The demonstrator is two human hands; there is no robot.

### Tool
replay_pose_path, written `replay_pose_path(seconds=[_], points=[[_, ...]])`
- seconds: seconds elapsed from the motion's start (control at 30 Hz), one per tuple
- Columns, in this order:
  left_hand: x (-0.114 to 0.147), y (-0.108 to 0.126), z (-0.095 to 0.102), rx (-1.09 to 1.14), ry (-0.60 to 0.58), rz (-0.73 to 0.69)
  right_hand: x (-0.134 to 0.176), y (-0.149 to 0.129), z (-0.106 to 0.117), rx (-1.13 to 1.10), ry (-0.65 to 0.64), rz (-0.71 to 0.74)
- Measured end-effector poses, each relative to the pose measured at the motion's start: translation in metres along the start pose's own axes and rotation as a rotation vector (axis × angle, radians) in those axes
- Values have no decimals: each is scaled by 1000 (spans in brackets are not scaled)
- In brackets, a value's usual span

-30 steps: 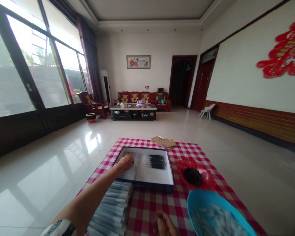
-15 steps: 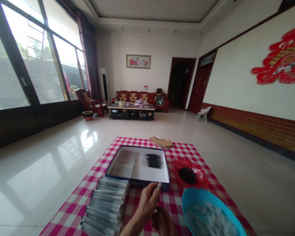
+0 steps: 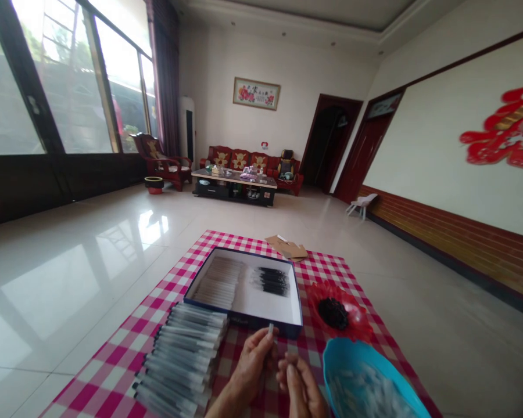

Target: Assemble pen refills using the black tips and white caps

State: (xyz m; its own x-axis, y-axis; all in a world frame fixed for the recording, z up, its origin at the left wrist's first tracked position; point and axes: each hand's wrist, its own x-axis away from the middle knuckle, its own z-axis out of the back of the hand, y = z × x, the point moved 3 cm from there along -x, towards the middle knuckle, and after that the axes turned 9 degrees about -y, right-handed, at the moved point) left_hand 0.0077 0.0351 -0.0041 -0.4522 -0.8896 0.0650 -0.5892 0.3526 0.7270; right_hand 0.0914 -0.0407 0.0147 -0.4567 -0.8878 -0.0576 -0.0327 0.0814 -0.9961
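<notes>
My left hand (image 3: 255,360) is closed in front of the box, with a small whitish, translucent pen part (image 3: 271,329) sticking up between thumb and forefinger. Whether more of a pen lies inside the fist is hidden. Just to its right, my right hand (image 3: 300,383) has its fingers curled and thumb pressed in; anything it grips does not show. Left of my hands lie several stacked pens (image 3: 183,354), clear-bodied with dark ends. Ahead, a shallow blue-edged box (image 3: 253,310) holds thin clear tubes (image 3: 220,284) and black pen parts (image 3: 273,281).
On the right, a red petal-shaped dish (image 3: 355,313) contains small black pieces (image 3: 332,313). A blue bowl (image 3: 331,360) nearer me holds whitish translucent pieces (image 3: 370,389). Cardboard (image 3: 287,247) lies at the far edge of the checked tablecloth (image 3: 165,284).
My right hand has come up and out from beneath the left, and now shows beside it. The left hand has shifted slightly left with the whitish part. The view has tilted.
</notes>
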Motion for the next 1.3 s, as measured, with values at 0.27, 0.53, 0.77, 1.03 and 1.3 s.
replay_pose_path(seconds=[0.27,0.53,0.77,1.03,1.3], points=[[-5,0,0,25,113,-20,-129,-65,-53,982,-441,418],[-13,-13,11,53,137,29,-198,-26,-94,1408,-588,397],[-12,-12,9,49,134,38,-200,-20,-100,1631,-605,397],[-15,-16,12,29,108,4,-196,-22,-102,1712,-611,440],[-10,-6,5,30,127,20,-201,-27,-103,1669,-688,479]])
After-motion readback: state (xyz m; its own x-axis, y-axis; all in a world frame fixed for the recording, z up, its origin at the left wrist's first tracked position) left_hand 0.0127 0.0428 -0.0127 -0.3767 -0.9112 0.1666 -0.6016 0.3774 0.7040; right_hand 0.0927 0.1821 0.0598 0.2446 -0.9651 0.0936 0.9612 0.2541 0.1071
